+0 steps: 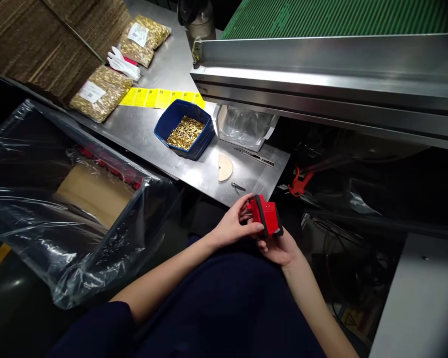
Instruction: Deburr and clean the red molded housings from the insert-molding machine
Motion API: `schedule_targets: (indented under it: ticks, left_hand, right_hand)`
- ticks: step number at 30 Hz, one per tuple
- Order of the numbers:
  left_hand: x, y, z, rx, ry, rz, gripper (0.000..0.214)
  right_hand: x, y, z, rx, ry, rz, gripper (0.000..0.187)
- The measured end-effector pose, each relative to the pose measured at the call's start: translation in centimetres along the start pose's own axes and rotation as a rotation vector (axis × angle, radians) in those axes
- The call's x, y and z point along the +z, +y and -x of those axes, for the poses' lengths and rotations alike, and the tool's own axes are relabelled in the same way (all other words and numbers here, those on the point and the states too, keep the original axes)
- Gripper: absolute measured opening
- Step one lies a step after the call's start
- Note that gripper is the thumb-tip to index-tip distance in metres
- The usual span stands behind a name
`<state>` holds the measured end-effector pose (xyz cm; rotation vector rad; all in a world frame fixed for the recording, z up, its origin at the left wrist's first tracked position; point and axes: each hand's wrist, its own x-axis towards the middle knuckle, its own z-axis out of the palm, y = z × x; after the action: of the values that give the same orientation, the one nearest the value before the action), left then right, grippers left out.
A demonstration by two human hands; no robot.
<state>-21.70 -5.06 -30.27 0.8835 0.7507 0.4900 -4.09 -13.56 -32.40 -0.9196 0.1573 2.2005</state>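
Observation:
Both hands hold a small red plastic part with a black band point(266, 215) just below the front edge of the steel table point(149, 129). My left hand point(233, 224) grips its left end with curled fingers, thumb on top. My right hand point(280, 247) cups it from underneath. A blue bin of small brass pieces point(184, 130) stands on the table above the hands.
A large box lined with clear plastic point(74, 199) sits at the left, with red parts along its far side. Bags of brass pieces point(99, 93), yellow labels point(160, 97), white gloves point(123, 63), a wooden half-disc point(224, 167) and a clear tray point(244, 128) lie on the table. A steel conveyor frame point(321, 74) overhangs at right.

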Motion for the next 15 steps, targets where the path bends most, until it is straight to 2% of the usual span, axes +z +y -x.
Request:
schedule_targets:
  ticks: [4,15]
  left_hand:
    - [-0.1,-0.5,-0.3,-0.073,0.058,0.115,0.109]
    - [-0.6,-0.2,-0.3,-0.100,-0.017,0.153,0.116]
  right_hand:
    - [0.8,0.4,-0.2,0.001,0.021,-0.040,0.035]
    - [1.5,0.2,0.2,-0.033,0.157,-0.044,0.025]
